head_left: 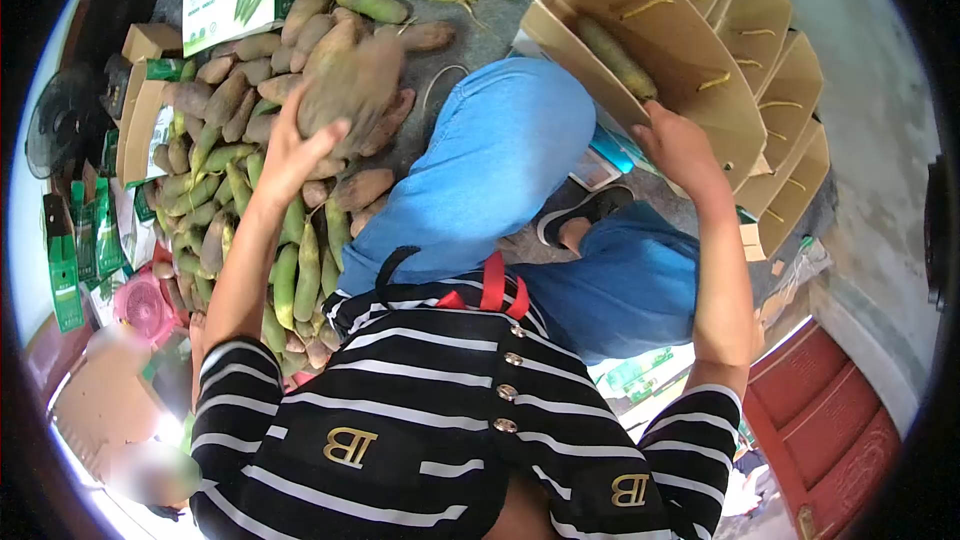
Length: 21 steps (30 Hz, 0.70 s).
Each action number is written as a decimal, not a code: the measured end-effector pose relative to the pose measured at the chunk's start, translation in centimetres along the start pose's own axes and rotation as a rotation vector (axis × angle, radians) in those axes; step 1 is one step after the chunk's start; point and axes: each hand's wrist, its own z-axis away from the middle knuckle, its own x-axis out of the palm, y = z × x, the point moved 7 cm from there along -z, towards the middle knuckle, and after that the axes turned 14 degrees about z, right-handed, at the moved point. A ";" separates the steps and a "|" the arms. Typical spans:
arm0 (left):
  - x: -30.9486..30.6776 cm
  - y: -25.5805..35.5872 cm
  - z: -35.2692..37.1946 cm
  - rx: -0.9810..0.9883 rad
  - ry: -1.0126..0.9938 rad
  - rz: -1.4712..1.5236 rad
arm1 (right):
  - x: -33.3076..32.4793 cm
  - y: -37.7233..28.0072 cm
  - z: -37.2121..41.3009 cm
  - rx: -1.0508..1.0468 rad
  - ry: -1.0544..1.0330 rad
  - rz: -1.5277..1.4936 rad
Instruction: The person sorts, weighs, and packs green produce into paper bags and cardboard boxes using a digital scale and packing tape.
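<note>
My left hand [300, 145] is wrapped round a large brownish root vegetable [355, 85], blurred by motion, above the heap at the left. At the right, my right hand [680, 145] grips the near edge of an open cardboard box [700, 90]. Its fingertips are at the end of a long green-brown vegetable [615, 55], which lies inside along the box's side. Whether my right fingers touch that vegetable as well as the edge is hard to tell.
Brown and green vegetables [225, 105] are heaped on the floor at the left. More open boxes [800, 130] stand in a row at the right. A printed carton [245, 0] is at the back left, a pink basket [148, 305] at the lower left, a red door [825, 420] at the lower right.
</note>
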 end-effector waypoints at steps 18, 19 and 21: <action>-3.3 -6.6 -8.1 0.239 -0.042 -0.813 | -0.1 -1.4 0.2 -0.012 -0.017 0.005; -7.4 -9.2 -5.7 0.024 0.060 -1.023 | 0.0 -1.5 0.2 -0.033 0.008 0.000; -15.0 -15.5 -0.9 -0.243 0.184 -1.259 | 0.0 -1.7 0.2 -0.047 0.023 0.008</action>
